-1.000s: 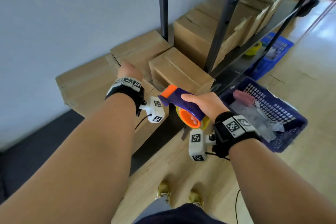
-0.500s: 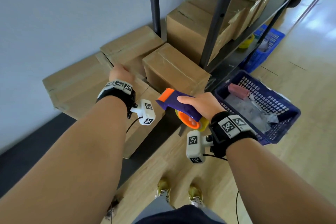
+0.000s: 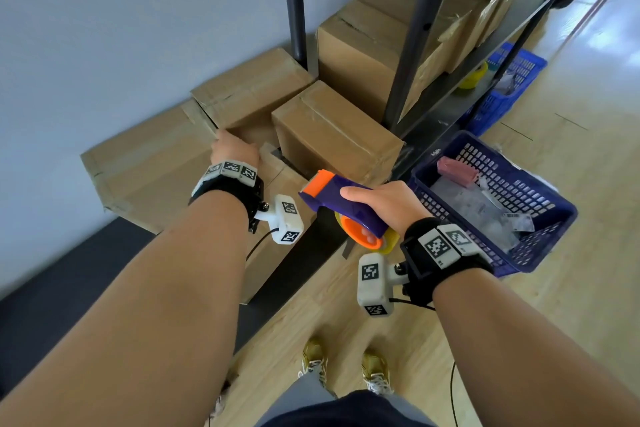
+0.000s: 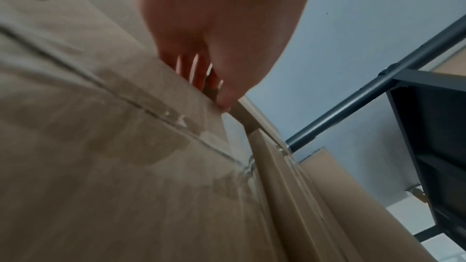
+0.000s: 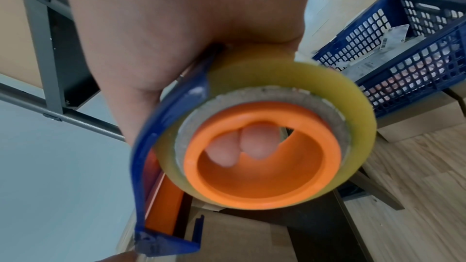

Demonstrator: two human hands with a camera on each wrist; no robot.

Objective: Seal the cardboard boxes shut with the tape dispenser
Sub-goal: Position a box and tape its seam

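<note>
A large cardboard box (image 3: pixel 149 163) lies on the floor by the wall, clear tape along its top seam (image 4: pixel 161 115). My left hand (image 3: pixel 235 151) lies on its far right corner. In the left wrist view the fingers (image 4: pixel 221 89) curl over the box's edge into the gap beside the neighbouring box (image 3: pixel 249 87). A third taped box (image 3: pixel 332 128) stands to the right. My right hand (image 3: pixel 384 201) grips the blue and orange tape dispenser (image 3: pixel 346 204) in the air over the big box's near right corner. Its yellowish tape roll (image 5: pixel 277 79) is loaded, and fingertips (image 5: pixel 257 142) show through the orange core.
A dark metal shelf post (image 3: pixel 412 55) rises just behind the boxes, with more cardboard boxes (image 3: pixel 356 45) on the low shelf. A blue basket (image 3: pixel 561 218) of plastic bags sits on the wooden floor at my right. A second blue basket (image 3: pixel 519 69) stands farther back.
The head view has swung slightly, so the boxes sit further left. My left hand stays at the box's far corner. The right hand holds the dispenser in about the same place.
</note>
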